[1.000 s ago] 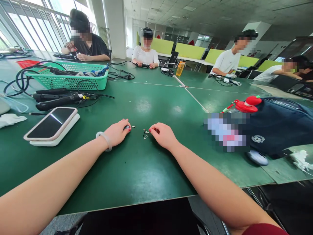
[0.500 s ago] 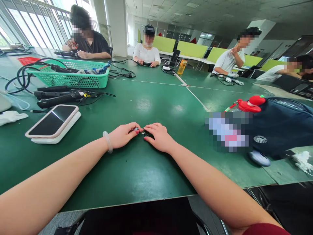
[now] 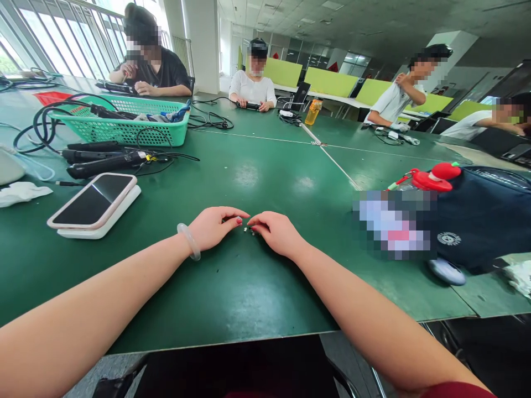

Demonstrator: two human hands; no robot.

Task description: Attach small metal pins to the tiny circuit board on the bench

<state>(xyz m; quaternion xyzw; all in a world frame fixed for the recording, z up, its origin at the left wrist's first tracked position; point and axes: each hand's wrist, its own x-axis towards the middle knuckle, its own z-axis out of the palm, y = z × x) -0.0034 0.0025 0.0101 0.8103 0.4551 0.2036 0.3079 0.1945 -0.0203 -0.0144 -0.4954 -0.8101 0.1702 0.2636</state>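
My left hand (image 3: 213,228), with a pale translucent bangle (image 3: 189,241) on the wrist, reaches over the green table (image 3: 232,287). Its fingers are stretched forward and the thumb is apart from them, with nothing visible between. Facing it, my right hand (image 3: 277,232) is bent with thumb and index fingertips close together. Whatever they pinch, if anything, is hidden. Small whitish pieces (image 3: 245,229) lie on the tabletop just below the fingertips of both hands, too small to name.
Left are a phone (image 3: 94,199) on a white object, black handheld devices (image 3: 105,162), cables and a green basket (image 3: 136,130). Right are a dark blue bag (image 3: 489,215), a red-topped bottle (image 3: 431,179) and a mouse (image 3: 447,272). Several people sit around; an orange bottle (image 3: 313,111) stands far off.
My hands have drawn slightly apart at the fingertips. The left fingers have straightened out of their pinch, the right fingers have curled in, and the small whitish pieces now show between them.
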